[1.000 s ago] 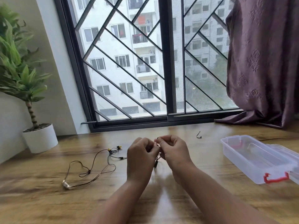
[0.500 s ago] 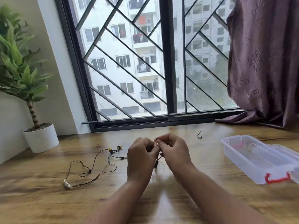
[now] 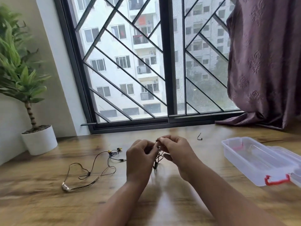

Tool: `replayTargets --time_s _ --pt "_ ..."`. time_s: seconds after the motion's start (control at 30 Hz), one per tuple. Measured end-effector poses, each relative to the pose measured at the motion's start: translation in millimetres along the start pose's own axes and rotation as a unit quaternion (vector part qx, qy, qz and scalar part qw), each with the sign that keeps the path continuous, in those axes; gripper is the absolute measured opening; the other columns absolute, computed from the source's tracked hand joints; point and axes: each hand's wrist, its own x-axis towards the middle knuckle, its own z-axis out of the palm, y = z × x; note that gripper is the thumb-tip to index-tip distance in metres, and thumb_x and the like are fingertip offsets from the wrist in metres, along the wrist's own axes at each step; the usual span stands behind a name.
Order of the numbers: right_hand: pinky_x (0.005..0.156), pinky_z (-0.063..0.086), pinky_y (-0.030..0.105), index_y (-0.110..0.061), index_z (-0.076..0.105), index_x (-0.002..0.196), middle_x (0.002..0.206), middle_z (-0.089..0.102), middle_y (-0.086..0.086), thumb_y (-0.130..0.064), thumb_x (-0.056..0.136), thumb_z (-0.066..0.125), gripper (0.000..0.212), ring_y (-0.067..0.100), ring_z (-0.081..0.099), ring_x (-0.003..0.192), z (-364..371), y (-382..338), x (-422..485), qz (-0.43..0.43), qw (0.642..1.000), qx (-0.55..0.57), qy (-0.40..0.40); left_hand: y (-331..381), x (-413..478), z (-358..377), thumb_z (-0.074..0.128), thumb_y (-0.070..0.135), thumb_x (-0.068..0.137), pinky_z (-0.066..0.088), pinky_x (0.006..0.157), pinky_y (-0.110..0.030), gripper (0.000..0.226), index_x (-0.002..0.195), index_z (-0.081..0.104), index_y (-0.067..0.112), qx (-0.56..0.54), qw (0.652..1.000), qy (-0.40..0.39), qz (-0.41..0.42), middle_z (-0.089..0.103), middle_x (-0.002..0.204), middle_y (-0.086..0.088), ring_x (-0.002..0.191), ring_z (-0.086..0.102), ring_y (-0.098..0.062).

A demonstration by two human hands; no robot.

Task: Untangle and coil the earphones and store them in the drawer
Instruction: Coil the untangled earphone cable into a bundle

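On the wooden table (image 3: pixel 179 201) by the window, left hand (image 3: pixel 140 160) and right hand (image 3: pixel 176 152) pinched a tangled black earphone cord (image 3: pixel 157 161); pulling hard would likely tighten the knot.

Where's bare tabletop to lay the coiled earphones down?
Free: between right hand and clear box; also near edge below loose earphones. Crowded: left of left hand, where that cable sprawls toward the plant pot.

White-potted plant (image 3: pixel 24 79) far left on wooden desk (image 3: pixel 48 201), small dark hook (image 3: pixel 199 137) near barred window (image 3: pixel 146 62), mauve curtain (image 3: pixel 263 59) at right.
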Motion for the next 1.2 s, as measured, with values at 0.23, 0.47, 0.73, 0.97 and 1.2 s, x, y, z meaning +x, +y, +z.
replayTargets --time_s 0.23,0.47,0.73,0.97,1.2 --pt "0.061 0.045 0.019 -0.014 0.075 0.098 0.087 0.071 0.004 -0.012 0.090 0.073 0.008 0.009 0.063 0.076 -20.3 -7.5 3.6 0.028 0.997 0.019 -0.072 1.1 -0.7 -1.0 0.084 0.018 0.079 0.053 0.063 -0.023 0.008 0.075 0.077 0.019 -0.068 0.997 -0.021 -0.039 0.072 0.071 0.003 0.067 0.069 -0.009" --pt "0.069 0.057 0.028 -0.016 0.072 0.088 0.075 0.070 -0.007 -0.017 0.095 0.067 0.009 0.006 0.065 0.071 -12.8 -6.6 3.8 -0.129 0.981 -0.141 -0.024 -0.4 0.7 -1.7 0.083 0.017 0.080 0.051 0.059 -0.016 0.004 0.080 0.080 0.020 -0.143 0.985 -0.055 -0.083 0.077 0.071 0.006 0.063 0.069 -0.003" --pt "0.059 0.051 0.017 -0.019 0.071 0.089 0.068 0.067 -0.013 -0.016 0.094 0.066 0.007 0.000 0.062 0.064 -13.0 -3.4 6.3 -0.173 0.978 -0.112 -0.006 -4.6 1.2 0.9 0.082 0.015 0.080 0.058 0.061 -0.026 0.002 0.079 0.080 0.016 -0.202 0.961 -0.078 -0.170 0.077 0.071 -0.005 0.061 0.068 -0.011" --pt "0.060 0.049 0.014 -0.022 0.063 0.088 0.074 0.071 -0.010 -0.012 0.098 0.059 0.015 0.000 0.063 0.067 -13.9 -1.5 6.6 -0.242 0.945 -0.220 0.014 -4.7 1.7 1.2 0.080 0.012 0.082 0.050 0.054 -0.019 0.005 0.078 0.080 0.009 -0.244 0.948 -0.093 -0.184 0.074 0.064 -0.005 0.056 0.061 -0.010" --pt "0.068 0.054 0.022 -0.026 0.063 0.094 0.080 0.074 -0.007 -0.018 0.097 0.064 0.008 0.006 0.069 0.078 -15.8 -0.7 10.7 -0.246 0.948 -0.201 0.034 -5.9 1.9 3.2 0.076 0.006 0.084 0.047 0.051 -0.018 0.006 0.079 0.078 0.004 -0.268 0.938 -0.100 -0.194 0.071 0.059 -0.004 0.052 0.058 -0.010"
